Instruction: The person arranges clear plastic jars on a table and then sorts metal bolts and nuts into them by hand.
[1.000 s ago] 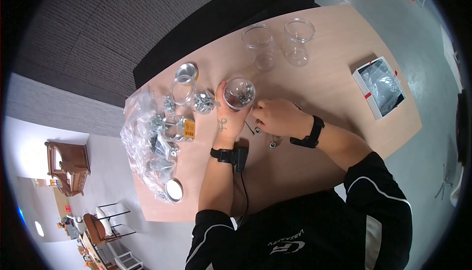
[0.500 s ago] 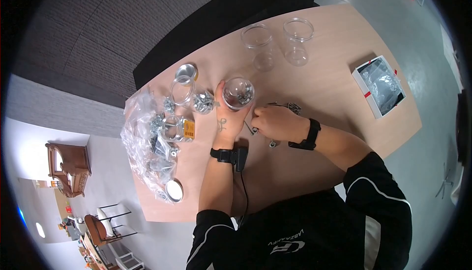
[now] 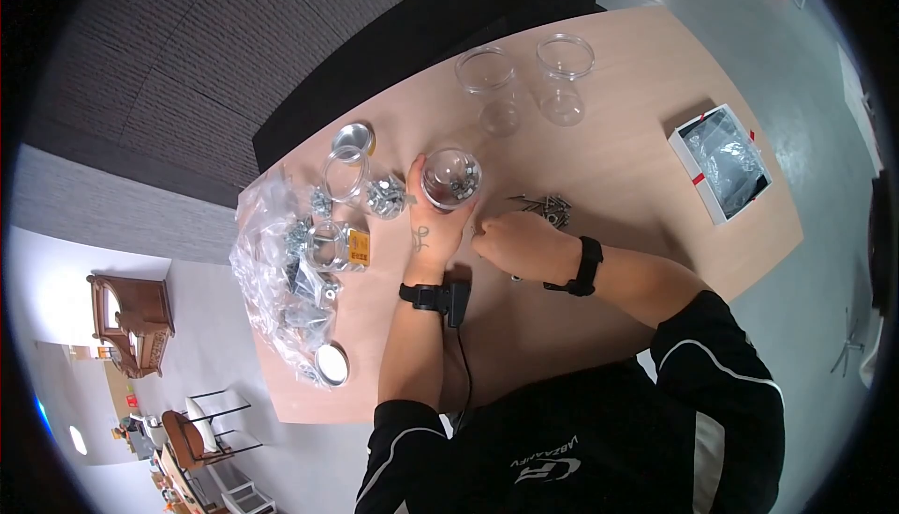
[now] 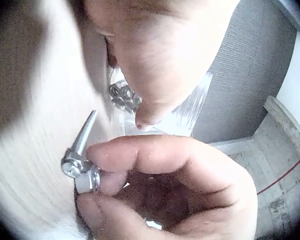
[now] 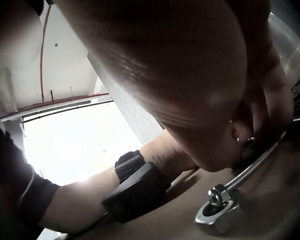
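My left hand [image 3: 436, 233] holds a clear plastic jar [image 3: 451, 177] with its fingers around the side. Silver nuts [image 4: 124, 93] lie at the bottom of the jar. Just to the right, my right hand [image 3: 529, 244] is low over the table, and its thumb and fingertips pinch a silver nut [image 4: 87, 181]. Right at these fingertips is a bolt [image 4: 82, 140] with a hex piece at its head end. In the right wrist view, another bolt [image 5: 250, 162] leans on a large hex nut [image 5: 217, 218] under the right hand.
Loose bolts [image 3: 554, 210] lie beyond the right hand. Two clear jars [image 3: 486, 91] [image 3: 563, 74] stand at the back. On the left are a jar of hardware [image 3: 385, 198], plastic bags [image 3: 265, 252], a round lid [image 3: 331, 364] and a metal lid [image 3: 355, 136]. A white box [image 3: 721, 166] sits right.
My right hand has moved left and toward the body, uncovering the pile of bolts behind it and covering the small parts near the left wrist. The left hand keeps holding the jar almost still.
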